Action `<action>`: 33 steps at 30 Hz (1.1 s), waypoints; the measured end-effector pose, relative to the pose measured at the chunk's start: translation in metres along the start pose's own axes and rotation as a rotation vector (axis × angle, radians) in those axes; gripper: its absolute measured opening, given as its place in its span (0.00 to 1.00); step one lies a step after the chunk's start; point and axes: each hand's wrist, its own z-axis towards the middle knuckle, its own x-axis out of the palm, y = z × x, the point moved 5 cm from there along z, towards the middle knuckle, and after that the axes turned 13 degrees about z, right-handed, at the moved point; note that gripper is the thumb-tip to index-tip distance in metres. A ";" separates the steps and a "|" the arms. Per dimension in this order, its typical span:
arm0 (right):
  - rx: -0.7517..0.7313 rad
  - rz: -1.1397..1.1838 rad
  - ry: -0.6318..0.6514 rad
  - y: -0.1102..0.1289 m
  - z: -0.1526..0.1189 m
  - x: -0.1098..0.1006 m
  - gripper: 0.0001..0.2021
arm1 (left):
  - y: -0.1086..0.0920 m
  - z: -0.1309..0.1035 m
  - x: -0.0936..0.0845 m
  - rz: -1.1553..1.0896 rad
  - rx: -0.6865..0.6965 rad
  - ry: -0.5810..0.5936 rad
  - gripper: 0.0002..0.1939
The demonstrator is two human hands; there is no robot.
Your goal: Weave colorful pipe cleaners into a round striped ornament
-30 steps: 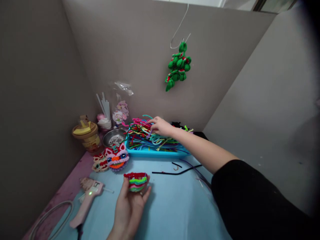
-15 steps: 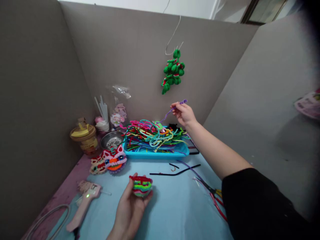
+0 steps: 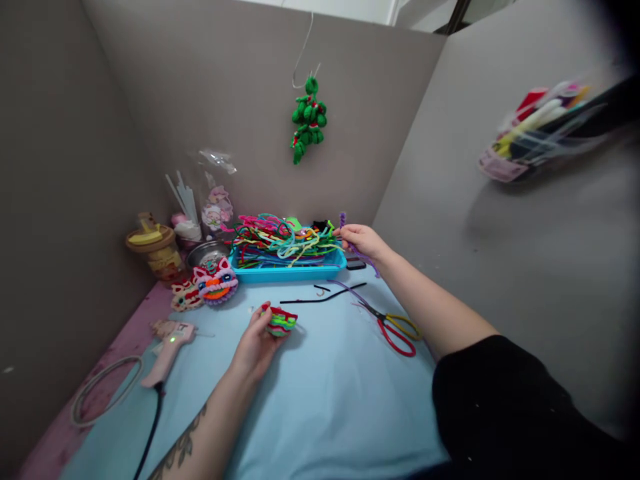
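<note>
My left hand (image 3: 256,347) is closed round a small striped piece of red, green and pink pipe cleaners (image 3: 282,321), held just above the blue cloth. My right hand (image 3: 361,239) pinches a purple pipe cleaner (image 3: 364,257) at the right end of the tray; one end of it sticks up coiled, the other trails down beside the wrist. A blue tray (image 3: 290,273) heaped with coloured pipe cleaners (image 3: 280,243) stands behind the hands. On the cloth between the hands lie a long black pipe cleaner (image 3: 320,301) and short scraps.
Scissors (image 3: 393,328) with red and yellow handles lie at the right. A pink glue gun (image 3: 170,350), a lion-head piece (image 3: 217,283), a metal bowl (image 3: 209,255) and a lidded cup (image 3: 160,253) stand left. A green ornament (image 3: 309,120) hangs on the back wall, a pen holder (image 3: 530,137) on the right.
My view has turned to the right, bringing the pen holder in. My right hand has lowered with the purple pipe cleaner, whose loose end now hangs toward the wrist. My left hand keeps its striped piece.
</note>
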 end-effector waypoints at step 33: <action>0.061 -0.148 0.130 -0.105 -0.163 0.101 0.20 | -0.017 -0.022 -0.009 0.933 0.731 -0.015 0.12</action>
